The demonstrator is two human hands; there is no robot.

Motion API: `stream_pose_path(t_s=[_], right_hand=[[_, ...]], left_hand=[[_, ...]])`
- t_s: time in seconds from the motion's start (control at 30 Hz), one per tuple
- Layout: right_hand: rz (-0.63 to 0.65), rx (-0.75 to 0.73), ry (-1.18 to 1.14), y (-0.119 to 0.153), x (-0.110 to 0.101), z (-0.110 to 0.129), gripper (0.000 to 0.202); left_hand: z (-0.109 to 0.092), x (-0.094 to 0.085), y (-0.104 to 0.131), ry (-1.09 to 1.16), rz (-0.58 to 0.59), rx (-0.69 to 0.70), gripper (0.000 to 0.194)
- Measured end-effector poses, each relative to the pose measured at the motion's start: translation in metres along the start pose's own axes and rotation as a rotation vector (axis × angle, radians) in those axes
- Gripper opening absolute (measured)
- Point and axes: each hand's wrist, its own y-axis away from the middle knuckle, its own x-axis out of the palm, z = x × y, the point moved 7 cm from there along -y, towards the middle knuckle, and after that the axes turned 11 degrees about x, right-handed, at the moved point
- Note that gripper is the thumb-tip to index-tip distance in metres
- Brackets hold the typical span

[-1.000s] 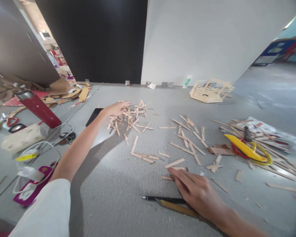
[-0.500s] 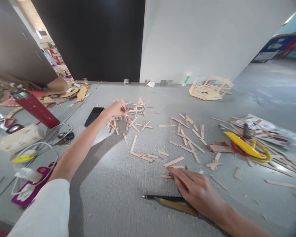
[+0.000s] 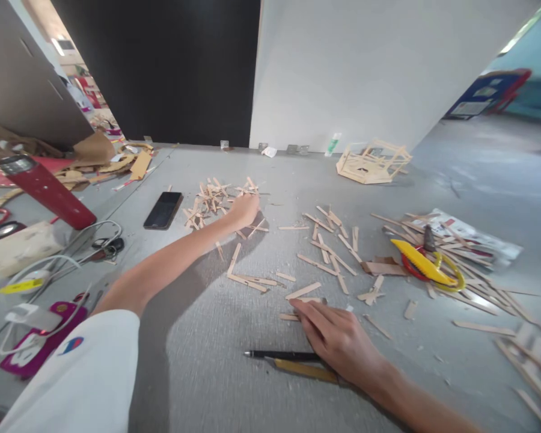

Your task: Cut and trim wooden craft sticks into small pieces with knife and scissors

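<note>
My left hand (image 3: 246,210) reaches to the right side of a loose pile of small wooden sticks (image 3: 211,197). Its fingers are curled downward and mostly hidden by the back of the hand, so I cannot make out what they hold. My right hand (image 3: 336,337) rests on the grey table, fingers stretched out, the fingertips over short wooden pieces (image 3: 288,317). Under its palm side lie a black pen (image 3: 279,355) and a yellow-brown cutter (image 3: 304,370). Just beyond, a few sticks (image 3: 252,280) form an angled outline.
More sticks (image 3: 327,249) are scattered mid-table. Yellow-handled scissors (image 3: 448,276) and a yellow tool (image 3: 419,261) lie among long sticks at right. A stick-built frame (image 3: 369,171) stands near the white panel. At left are a phone (image 3: 163,210), red bottle (image 3: 49,192) and cables.
My left hand has moved right across the stick pile, from its middle to its right side. My right hand stays in place on the table. The view has shifted slightly.
</note>
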Motion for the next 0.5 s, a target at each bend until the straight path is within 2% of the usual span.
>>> stream_pose_path(t_s=[0.07, 0.2, 0.37, 0.5], right_hand=[[0.003, 0.003, 0.003, 0.001, 0.000, 0.000, 0.026], [0.027, 0.020, -0.015, 0.003, 0.001, 0.000, 0.029], [0.037, 0.011, -0.017, 0.004, 0.002, 0.000, 0.027], [0.048, 0.014, -0.011, 0.003, 0.003, -0.001, 0.028]], left_hand=[[-0.003, 0.003, -0.010, -0.042, -0.037, -0.047, 0.036], [0.004, -0.004, -0.019, -0.080, -0.097, -0.083, 0.035], [0.017, -0.004, -0.013, -0.070, -0.037, -0.056, 0.035], [0.017, -0.001, -0.005, -0.042, 0.033, 0.033, 0.034]])
